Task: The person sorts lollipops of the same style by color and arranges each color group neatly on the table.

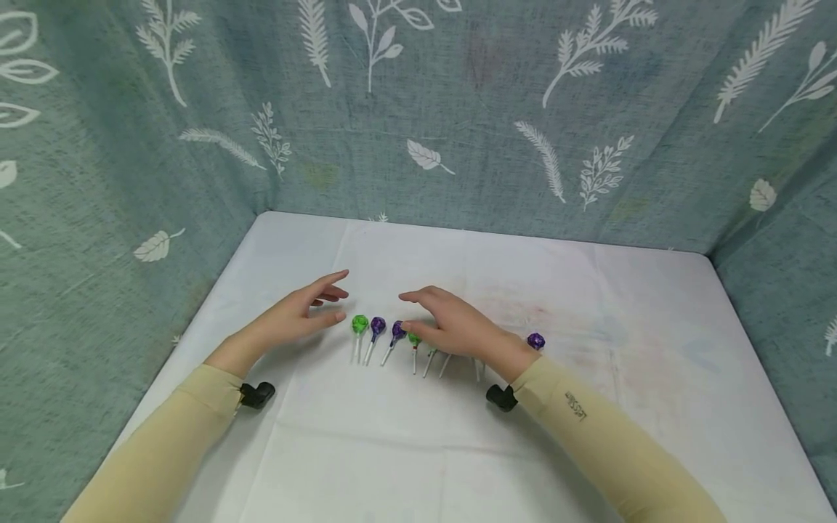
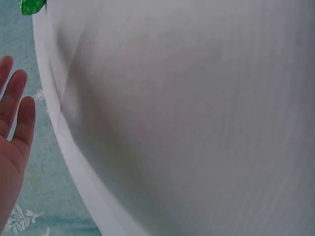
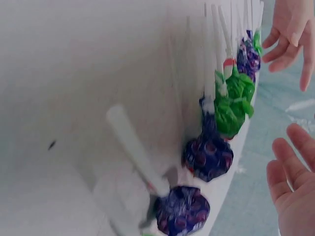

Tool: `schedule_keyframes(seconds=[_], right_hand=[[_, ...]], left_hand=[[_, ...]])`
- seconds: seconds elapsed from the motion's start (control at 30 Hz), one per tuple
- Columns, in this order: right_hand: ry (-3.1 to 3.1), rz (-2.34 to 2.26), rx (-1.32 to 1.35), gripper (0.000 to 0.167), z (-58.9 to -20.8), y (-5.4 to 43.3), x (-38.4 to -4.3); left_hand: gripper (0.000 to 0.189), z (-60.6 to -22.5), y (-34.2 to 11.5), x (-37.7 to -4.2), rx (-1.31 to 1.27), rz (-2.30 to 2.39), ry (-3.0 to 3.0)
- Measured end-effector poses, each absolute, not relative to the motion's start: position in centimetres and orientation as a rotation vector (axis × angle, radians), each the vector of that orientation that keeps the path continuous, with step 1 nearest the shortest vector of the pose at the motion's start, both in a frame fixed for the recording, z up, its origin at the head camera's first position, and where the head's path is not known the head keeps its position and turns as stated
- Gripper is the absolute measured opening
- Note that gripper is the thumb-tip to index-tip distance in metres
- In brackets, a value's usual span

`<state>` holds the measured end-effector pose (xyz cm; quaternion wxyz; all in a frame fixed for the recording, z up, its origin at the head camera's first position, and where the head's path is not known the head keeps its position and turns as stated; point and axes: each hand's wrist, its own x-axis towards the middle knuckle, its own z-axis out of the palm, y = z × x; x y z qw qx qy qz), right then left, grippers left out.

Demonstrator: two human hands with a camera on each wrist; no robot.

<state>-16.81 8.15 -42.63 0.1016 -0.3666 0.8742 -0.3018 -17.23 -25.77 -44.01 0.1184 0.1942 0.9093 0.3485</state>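
Lollipops in shiny wrappers lie in a row on the white tablecloth, sticks toward the person. At the row's left end, a green lollipop [image 1: 360, 324] lies beside a purple lollipop [image 1: 378, 325]. My left hand [image 1: 304, 312] is just left of them, fingers extended and holding nothing. Over the middle of the row is my right hand [image 1: 458, 319], its thumb overlapping another purple lollipop [image 1: 397, 331] in the head view and hiding several heads. The right wrist view shows that hand [image 3: 295, 187] with loose fingers, beside purple [image 3: 209, 155] and green [image 3: 234, 105] lollipops.
One purple lollipop head [image 1: 536, 341] shows beyond the right wrist, its stick hidden by the arm. White cloth [image 1: 366, 450] covers the table. A grey-green leaf-print curtain [image 1: 418, 109] hangs around the back and sides. Dark wrist cameras [image 1: 258, 394] sit under both wrists.
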Motion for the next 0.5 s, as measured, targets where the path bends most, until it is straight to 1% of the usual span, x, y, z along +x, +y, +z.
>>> schedule_keyframes(seconds=[0.5], right_hand=[[2.568, -0.827, -1.099, 0.057, -43.5, 5.8, -16.5]], left_hand=[[0.071, -44.6, -24.9, -17.1, 0.603, 0.975, 2.637]])
